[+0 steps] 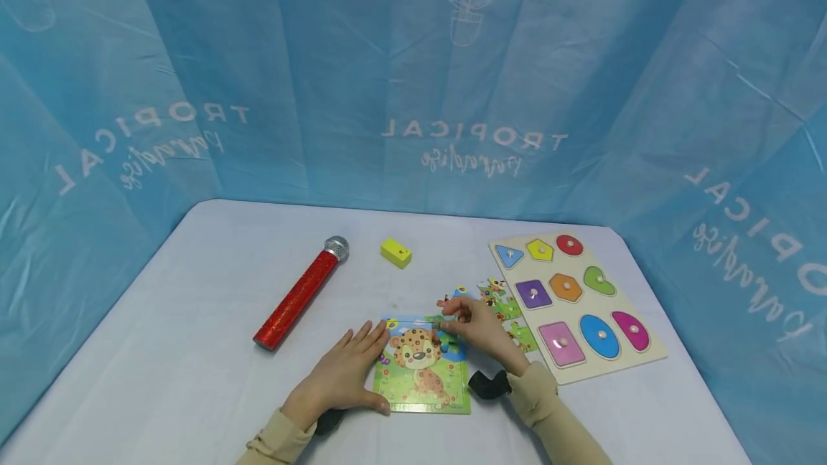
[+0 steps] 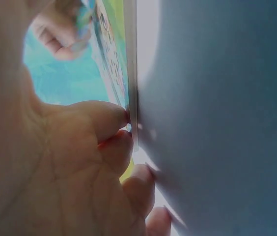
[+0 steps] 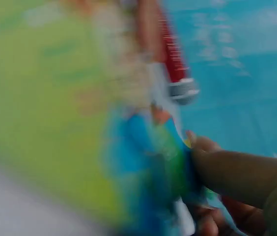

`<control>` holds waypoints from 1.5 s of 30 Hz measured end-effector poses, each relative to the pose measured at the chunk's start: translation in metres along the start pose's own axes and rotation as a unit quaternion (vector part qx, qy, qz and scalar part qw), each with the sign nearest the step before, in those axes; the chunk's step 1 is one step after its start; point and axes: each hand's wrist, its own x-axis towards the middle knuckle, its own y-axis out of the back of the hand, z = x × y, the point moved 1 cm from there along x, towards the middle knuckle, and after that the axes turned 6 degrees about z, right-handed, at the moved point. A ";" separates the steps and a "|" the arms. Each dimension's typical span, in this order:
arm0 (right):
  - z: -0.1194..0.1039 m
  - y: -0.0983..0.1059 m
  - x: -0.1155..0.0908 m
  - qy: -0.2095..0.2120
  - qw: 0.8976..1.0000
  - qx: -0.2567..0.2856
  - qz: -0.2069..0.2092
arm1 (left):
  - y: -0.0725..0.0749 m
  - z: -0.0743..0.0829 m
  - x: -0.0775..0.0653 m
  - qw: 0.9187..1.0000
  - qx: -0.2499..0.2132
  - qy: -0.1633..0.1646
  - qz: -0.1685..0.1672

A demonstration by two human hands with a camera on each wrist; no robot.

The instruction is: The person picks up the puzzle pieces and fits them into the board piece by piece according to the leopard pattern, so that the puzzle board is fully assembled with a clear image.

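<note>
A leopard jigsaw puzzle in a flat square frame lies on the white table. Along its left edge rests my left hand, fingers extended and thumb near the lower left corner. In the left wrist view, fingertips of that hand touch the board's edge. My right hand is over the puzzle's upper right corner, pinching a small blue-green puzzle piece between thumb and fingers. The right wrist view is blurred, so the piece's outline there is unclear. Several loose puzzle pieces lie beside and partly behind the right hand.
To the right lies a wooden shape board with knobbed coloured shapes. A red toy microphone lies at the left, and a yellow block sits farther back. Blue printed cloth hangs behind the table.
</note>
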 end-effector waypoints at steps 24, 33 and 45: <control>0.009 0.013 0.021 0.044 0.971 -0.185 0.144 | -0.002 -0.001 -0.001 1.000 -0.011 0.002 0.005; 0.019 0.026 0.029 -0.024 0.979 -0.183 0.091 | -0.003 0.001 0.000 1.000 -0.014 0.004 0.004; 0.002 0.027 0.025 -0.013 0.998 -0.022 0.059 | 0.000 0.000 0.000 1.000 -0.014 0.005 -0.005</control>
